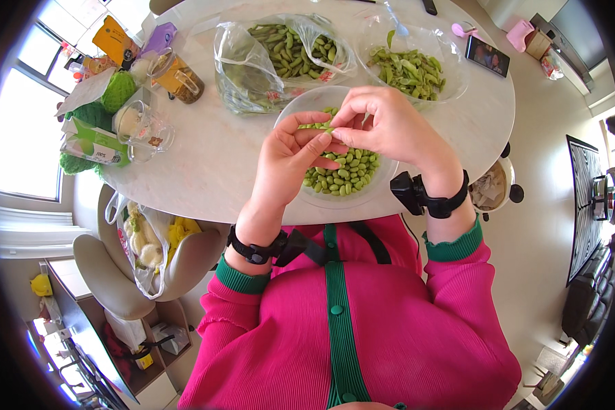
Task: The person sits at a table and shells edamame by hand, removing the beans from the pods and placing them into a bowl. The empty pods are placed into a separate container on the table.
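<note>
Both my hands meet over a clear plastic bowl [389,177] that holds many shelled green soybeans [344,177]. Between the fingertips of my left hand [300,148] and my right hand [376,120] is a small green bean or pod piece [330,130], mostly covered by the fingers. Behind the bowl, to the left, lies an open clear plastic bag of unshelled soybean pods [292,51]. Behind it, to the right, green pods or empty hulls [412,72] sit on clear plastic. My fingers hide part of the beans in the bowl.
At the table's left stand a glass mug of amber drink [177,77], a clear glass cup [143,130], a green carton [95,143] and green yarn [118,92]. A smartphone [487,55] lies at the right edge. Below left, a chair [107,266] bears a plastic bag [146,241].
</note>
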A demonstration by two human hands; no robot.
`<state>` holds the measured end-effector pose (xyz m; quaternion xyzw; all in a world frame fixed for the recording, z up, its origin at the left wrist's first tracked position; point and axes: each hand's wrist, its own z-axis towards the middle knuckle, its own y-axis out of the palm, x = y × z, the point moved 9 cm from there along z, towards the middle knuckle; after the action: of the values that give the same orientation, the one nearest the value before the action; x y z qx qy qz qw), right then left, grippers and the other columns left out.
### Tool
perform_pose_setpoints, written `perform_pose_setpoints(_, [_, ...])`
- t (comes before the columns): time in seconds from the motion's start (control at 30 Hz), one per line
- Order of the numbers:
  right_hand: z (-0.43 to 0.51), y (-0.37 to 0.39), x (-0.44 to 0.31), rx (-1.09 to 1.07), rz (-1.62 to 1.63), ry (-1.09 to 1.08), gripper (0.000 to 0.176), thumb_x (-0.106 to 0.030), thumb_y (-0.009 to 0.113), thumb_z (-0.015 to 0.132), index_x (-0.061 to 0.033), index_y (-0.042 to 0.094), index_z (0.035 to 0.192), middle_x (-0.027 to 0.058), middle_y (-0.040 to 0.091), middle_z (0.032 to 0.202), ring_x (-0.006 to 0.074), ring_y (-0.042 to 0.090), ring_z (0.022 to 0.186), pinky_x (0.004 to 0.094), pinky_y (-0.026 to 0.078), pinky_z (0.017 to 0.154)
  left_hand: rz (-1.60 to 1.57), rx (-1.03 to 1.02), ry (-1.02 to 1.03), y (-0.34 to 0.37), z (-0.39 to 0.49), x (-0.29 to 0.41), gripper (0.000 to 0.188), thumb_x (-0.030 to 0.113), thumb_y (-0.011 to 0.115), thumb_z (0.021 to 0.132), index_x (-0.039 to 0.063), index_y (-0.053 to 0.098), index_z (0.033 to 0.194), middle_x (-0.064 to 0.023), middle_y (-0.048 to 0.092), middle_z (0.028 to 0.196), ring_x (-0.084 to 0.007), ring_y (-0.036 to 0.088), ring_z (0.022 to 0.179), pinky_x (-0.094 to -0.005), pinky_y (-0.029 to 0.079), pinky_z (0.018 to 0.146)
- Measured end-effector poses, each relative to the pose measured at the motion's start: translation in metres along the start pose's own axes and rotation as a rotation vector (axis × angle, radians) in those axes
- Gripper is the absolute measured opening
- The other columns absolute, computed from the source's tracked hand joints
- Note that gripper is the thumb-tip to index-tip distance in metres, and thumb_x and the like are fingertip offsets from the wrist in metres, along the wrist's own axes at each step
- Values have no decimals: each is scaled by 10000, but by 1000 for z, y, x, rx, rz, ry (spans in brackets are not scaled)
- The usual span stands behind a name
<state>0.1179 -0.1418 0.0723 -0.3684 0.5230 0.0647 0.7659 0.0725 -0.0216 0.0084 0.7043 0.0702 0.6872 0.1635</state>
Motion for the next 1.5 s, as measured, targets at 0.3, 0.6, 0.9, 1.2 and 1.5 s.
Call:
perform_pose_setpoints(0.3, [-1, -2, 4, -51, 35, 31, 107, -87, 739, 835, -6, 739, 905, 29, 647, 826, 113, 630, 754, 261, 508, 686, 41, -5, 36, 1, 2, 1, 162, 6, 561, 985, -25, 527, 1141, -156, 703, 1008, -236, 716, 901, -300, 596, 713])
perform_pose_setpoints(0.6, [0, -3, 9, -66, 38, 54, 118, -84, 745, 850, -4, 743, 938, 0, 649, 841, 80, 613, 769, 244, 508, 711, 174, 104, 138, -5, -1, 10, 158, -36, 624, 936, -33, 585, 1089, -109, 697, 969, -174, 693, 839, -263, 570, 695])
perform_pose_setpoints(0.9, [1, -5, 9, -61, 45, 45, 138, -120, 749, 868, -5, 738, 945, -8, 650, 848, 75, 606, 768, 239, 500, 711, 434, 193, 367, -3, -8, 29, 109, -28, 715, 869, -20, 693, 975, -49, 724, 867, -104, 689, 793, -245, 552, 730])
perform_pose_setpoints(1.2, [0, -4, 13, -85, 91, 62, 124, -115, 741, 875, -10, 738, 942, -17, 647, 850, 64, 594, 771, 235, 488, 712, 235, 142, 241, -5, -4, 16, 137, -77, 650, 904, -60, 648, 1040, -102, 706, 928, -143, 684, 836, -252, 566, 778])
perform_pose_setpoints(1.5, [0, 0, 20, -121, 189, 76, 115, -109, 723, 892, -6, 730, 942, -18, 644, 869, 58, 598, 799, 226, 492, 743, 82, 94, 174, -9, -2, 8, 121, -39, 655, 918, -49, 649, 1038, -99, 710, 917, -140, 693, 838, -256, 577, 757])
